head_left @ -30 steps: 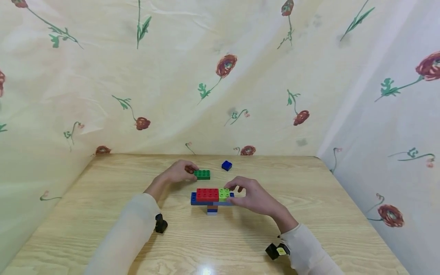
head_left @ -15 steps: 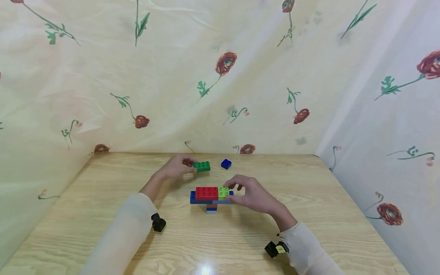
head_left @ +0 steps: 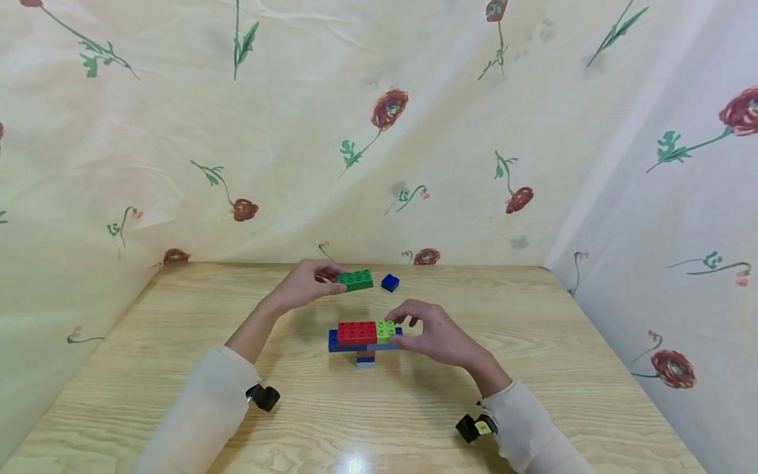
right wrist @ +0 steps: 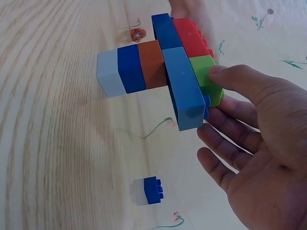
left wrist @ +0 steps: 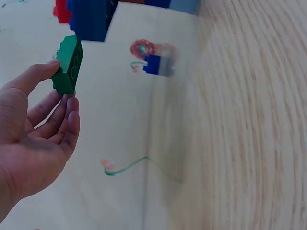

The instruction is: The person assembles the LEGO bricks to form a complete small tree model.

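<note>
Between thumb and fingers, my left hand pinches a green brick by its left end, held up off the table; the left wrist view shows its hollow underside. My right hand grips a lime green brick at the right of a T-shaped brick build. Beside it on top lies a red brick. Below these run a dark blue brick and a lighter blue brick. The stem is an orange brick, a blue brick and a pale brick, standing on the table.
A small blue brick lies at the back of the wooden table. Behind and at the sides hangs a flowered cloth. A black wrist camera sits on the left sleeve, another camera on the right.
My left hand has picked the green brick up from the table and carried it back and slightly right, now tilted. The right hand and the build have stayed in place.
</note>
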The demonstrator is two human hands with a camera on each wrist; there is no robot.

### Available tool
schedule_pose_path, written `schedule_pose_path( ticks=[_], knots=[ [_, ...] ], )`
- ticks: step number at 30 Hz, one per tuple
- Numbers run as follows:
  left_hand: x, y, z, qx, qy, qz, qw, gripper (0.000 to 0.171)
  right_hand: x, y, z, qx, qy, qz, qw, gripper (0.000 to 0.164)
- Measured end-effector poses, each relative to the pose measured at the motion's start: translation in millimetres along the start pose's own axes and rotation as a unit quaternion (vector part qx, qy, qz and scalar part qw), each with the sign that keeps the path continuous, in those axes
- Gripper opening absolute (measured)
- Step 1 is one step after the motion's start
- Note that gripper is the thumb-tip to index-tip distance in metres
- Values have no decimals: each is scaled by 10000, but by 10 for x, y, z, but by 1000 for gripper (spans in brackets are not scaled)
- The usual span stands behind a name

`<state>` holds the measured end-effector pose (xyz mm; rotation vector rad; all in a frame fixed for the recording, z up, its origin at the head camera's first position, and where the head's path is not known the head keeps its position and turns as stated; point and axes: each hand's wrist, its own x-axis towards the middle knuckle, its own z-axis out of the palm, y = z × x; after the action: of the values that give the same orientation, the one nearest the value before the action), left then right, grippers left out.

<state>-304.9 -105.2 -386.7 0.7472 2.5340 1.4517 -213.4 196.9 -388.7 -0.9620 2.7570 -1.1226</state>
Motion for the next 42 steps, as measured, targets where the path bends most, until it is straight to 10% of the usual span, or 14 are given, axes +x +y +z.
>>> schedule_pose_path(
  ticks=[18,42],
  knots=[
    [-405,307,218,-215,-534,502,9971,31,21,52,-18,-50,102,-45,9999,33],
    [-482,336,304,-152,-715,634,9953,29,23,38,-21,-114,151,-169,9997,32]
  ],
)
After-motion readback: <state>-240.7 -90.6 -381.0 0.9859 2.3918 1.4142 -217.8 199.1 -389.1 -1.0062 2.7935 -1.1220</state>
